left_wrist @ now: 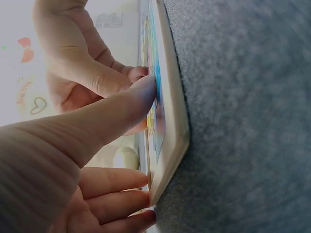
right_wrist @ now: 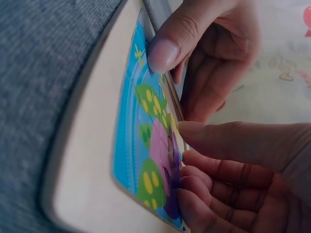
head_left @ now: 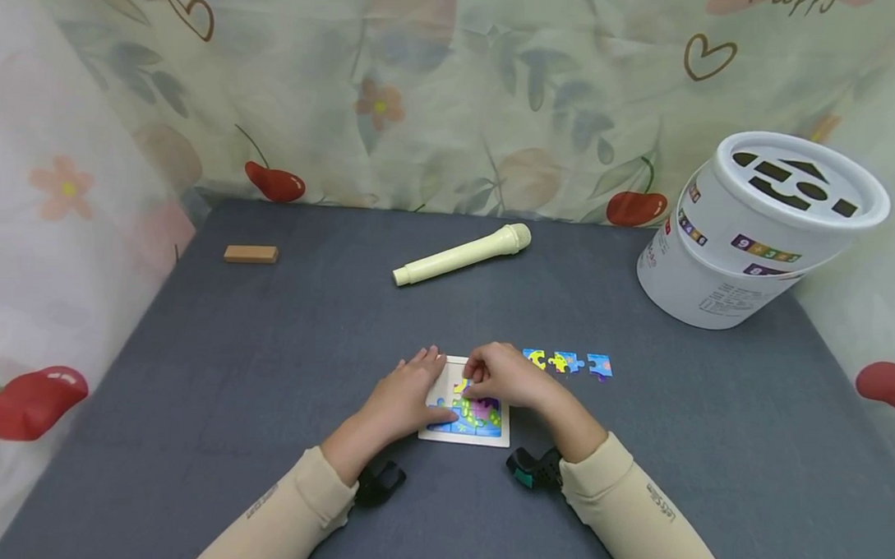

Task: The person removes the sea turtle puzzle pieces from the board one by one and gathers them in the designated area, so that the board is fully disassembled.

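A small wooden puzzle tray (head_left: 462,439) lies flat on the table. Blue, green and purple pieces (right_wrist: 150,160) fill its near part, while bare wood shows in the far left part. My left hand (head_left: 399,397) lies along the tray's left side. Its thumb (left_wrist: 138,94) presses on the fitted pieces, and the straight fingers reach to the tray's edge. Over the middle of the tray, my right hand (head_left: 514,377) pinches a yellow puzzle piece (head_left: 460,388) between thumb and curled fingers, which partly hide it.
Loose puzzle pieces (head_left: 600,365) lie in a row right of the tray. A cream toy microphone (head_left: 459,255) lies behind it, and a wooden block (head_left: 251,254) sits at the far left. A white shape-sorter bucket (head_left: 744,257) stands at the far right. Patterned cloth surrounds the table.
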`<action>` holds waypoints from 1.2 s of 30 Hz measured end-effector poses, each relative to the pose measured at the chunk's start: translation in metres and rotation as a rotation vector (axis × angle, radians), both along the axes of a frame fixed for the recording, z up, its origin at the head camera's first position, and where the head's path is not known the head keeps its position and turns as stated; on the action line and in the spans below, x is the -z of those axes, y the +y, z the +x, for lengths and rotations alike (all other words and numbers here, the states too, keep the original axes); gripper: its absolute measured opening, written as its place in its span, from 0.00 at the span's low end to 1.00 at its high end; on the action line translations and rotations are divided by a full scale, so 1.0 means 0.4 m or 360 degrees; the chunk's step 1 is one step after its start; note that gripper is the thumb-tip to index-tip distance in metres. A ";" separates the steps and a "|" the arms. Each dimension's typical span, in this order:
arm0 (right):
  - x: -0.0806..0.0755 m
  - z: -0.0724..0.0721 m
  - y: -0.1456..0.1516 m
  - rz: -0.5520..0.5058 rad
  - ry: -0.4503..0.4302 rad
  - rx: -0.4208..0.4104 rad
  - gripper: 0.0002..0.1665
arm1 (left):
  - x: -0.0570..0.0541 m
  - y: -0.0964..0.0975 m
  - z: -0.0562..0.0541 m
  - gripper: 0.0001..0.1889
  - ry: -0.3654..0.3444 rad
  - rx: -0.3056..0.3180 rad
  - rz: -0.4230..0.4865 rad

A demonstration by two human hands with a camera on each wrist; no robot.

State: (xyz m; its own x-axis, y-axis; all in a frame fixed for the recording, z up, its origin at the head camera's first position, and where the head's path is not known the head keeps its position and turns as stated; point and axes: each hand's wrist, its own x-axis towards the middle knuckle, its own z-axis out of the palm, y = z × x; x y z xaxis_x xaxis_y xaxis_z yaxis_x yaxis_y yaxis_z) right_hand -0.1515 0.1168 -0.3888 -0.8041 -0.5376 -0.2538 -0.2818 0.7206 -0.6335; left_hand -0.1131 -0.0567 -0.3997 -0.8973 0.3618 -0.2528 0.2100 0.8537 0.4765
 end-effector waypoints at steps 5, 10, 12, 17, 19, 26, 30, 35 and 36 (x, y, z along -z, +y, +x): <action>0.000 0.004 -0.002 -0.0002 -0.0012 0.0011 0.08 | -0.001 -0.001 0.002 0.43 -0.0002 -0.0003 -0.0007; -0.002 0.004 -0.003 -0.0017 -0.0041 0.0026 0.08 | -0.002 -0.003 0.003 0.43 -0.0007 -0.0004 -0.0025; -0.002 0.003 -0.003 -0.0044 -0.0047 0.0025 0.08 | -0.003 -0.004 0.004 0.43 -0.0008 -0.0002 -0.0030; 0.003 0.001 0.001 -0.0141 -0.0079 0.0014 0.08 | -0.004 -0.005 0.004 0.43 0.0001 -0.0001 -0.0034; 0.006 0.000 0.005 -0.0178 -0.0099 0.0009 0.08 | -0.004 -0.006 0.004 0.43 0.0007 0.0000 -0.0034; 0.024 -0.002 0.018 -0.0381 -0.0166 -0.0041 0.09 | -0.002 -0.006 0.004 0.43 0.0003 -0.0002 -0.0021; 0.034 0.001 0.022 -0.0476 -0.0200 -0.0038 0.09 | 0.000 -0.005 0.001 0.43 -0.0003 0.0010 -0.0004; 0.033 0.004 0.026 -0.0542 -0.0170 0.0042 0.07 | 0.002 -0.004 0.000 0.43 0.0005 0.0010 -0.0004; 0.032 0.004 0.029 -0.0553 -0.0171 0.0064 0.07 | 0.003 -0.003 0.000 0.43 0.0005 0.0009 -0.0004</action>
